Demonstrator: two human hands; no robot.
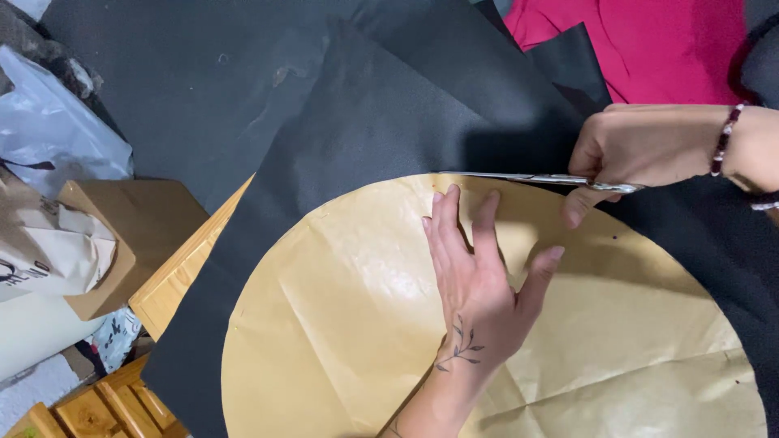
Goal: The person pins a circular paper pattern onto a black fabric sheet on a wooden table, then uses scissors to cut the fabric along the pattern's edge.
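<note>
A round brown paper pattern (341,324) lies on a sheet of black fabric (365,122). My left hand (479,284) presses flat on the paper near its upper edge, fingers spread. My right hand (641,150) comes in from the right and grips a pair of metal scissors (527,178). The blades point left along the top edge of the paper circle, in the black fabric. A beaded bracelet sits on my right wrist.
Red cloth (649,45) lies at the top right. A light wooden board (174,276) sticks out from under the fabric at the left. A brown cardboard piece (134,219), a white plastic bag (49,138) and wooden slats (105,405) are further left.
</note>
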